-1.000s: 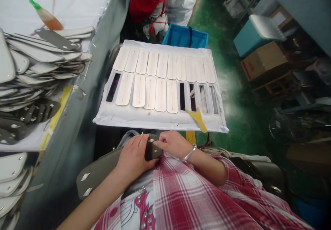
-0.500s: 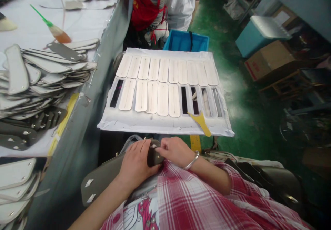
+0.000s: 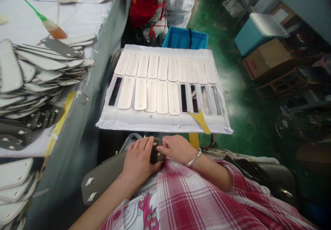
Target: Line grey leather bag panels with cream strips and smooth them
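A long dark grey panel (image 3: 106, 175) with rounded ends lies across my lap, slanting up to the right. Small white diamond-shaped bits show at both its ends, and a small metal stud at the right one. My left hand (image 3: 139, 157) is closed over the panel near its right end, thumb toward me and fingers on the far side. With its fingers curled, my right hand (image 3: 179, 150) presses at the panel's right tip beside the white bit; whether it pinches anything small is hidden. A silver bangle sits on the right wrist.
Ahead stands a white board (image 3: 155, 121) with rows of cream slitted pieces (image 3: 141, 93) and a yellow forked tool (image 3: 201, 120). On the left table are stacked panels (image 3: 43, 62) and a glue bottle (image 3: 54, 28). A blue crate (image 3: 184, 38) and a person in a red apron (image 3: 143, 4) are beyond.
The view has shifted slightly, so the table and board sit a little farther up and left. Both hands stay on the panel's right end, with only a slight shift of the fingers.
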A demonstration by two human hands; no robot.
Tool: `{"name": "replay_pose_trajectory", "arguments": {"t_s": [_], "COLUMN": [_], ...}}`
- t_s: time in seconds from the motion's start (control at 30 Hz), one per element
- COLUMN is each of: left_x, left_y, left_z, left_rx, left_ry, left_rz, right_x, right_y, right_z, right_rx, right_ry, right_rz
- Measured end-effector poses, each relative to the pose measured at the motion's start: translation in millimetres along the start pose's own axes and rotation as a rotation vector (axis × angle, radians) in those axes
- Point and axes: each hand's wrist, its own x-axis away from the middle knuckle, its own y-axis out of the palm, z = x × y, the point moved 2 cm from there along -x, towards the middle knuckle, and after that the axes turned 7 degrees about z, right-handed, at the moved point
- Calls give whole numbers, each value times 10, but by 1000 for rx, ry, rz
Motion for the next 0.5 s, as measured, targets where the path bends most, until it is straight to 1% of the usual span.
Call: {"name": "replay_pose_trajectory", "arguments": {"t_s": [0.1, 0.2, 0.27, 0.3, 0.33, 0.37, 0.4, 0.43, 0.47, 0.5], "left_x": [-26, -2, 118, 225, 367, 540, 742, 960, 1182, 1386], "left_y": [23, 2, -101, -186, -290, -406, -523, -629, -711, -760], "left_z": [41, 79, 36, -28, -127, -256, -406, -564, -717, -853], "left_rx": [-3, 9, 23, 34, 45, 55, 64, 79, 112, 175], "left_ry": [-9, -7, 10, 5, -36, -116, -235, -386, -549, -700], "left_rz": [3, 21, 61, 101, 162, 242, 332, 418, 478, 501], "right_x": [-40, -23, 35, 70, 100, 118, 120, 108, 88, 65], "right_y": [63, 122, 129, 119, 99, 72, 40, 9, -8, -2], "right_z": [64, 108, 114, 107, 90, 58, 3, -86, -212, -377], "right_rx": [-99, -206, -245, -247, -231, -203, -160, -105, -57, -24], "right_ry": [59, 93, 79, 68, 49, 29, -7, -76, -163, -268], "right_rz": [-51, -23, 9, 27, 52, 90, 151, 241, 313, 367]}}
